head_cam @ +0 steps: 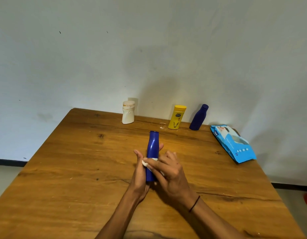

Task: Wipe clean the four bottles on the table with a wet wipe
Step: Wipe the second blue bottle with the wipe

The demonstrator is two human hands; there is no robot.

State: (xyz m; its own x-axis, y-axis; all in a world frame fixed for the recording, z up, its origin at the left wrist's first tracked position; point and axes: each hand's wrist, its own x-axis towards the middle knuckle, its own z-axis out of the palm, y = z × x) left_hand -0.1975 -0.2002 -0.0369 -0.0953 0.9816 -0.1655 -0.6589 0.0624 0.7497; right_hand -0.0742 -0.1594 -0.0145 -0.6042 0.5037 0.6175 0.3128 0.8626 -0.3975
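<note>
Head view: near the middle of the wooden table (63, 169), the left hand (140, 176) cradles a blue bottle (152, 149) from behind, cap pointing toward the far edge, fingers extended along its sides with fingertips showing on both sides of the neck. The right hand (168, 171) pinches a white wipe (146, 163) against the bottle's body, fingers curled round the wad. Along the far edge stand three bottles, well apart from the hands: a white bottle (128, 112), a yellow bottle (176, 117) and a second blue bottle (199, 117), the last two near each other. A light-blue wipes pack (233, 144) lies at the right edge near the far corner.
</note>
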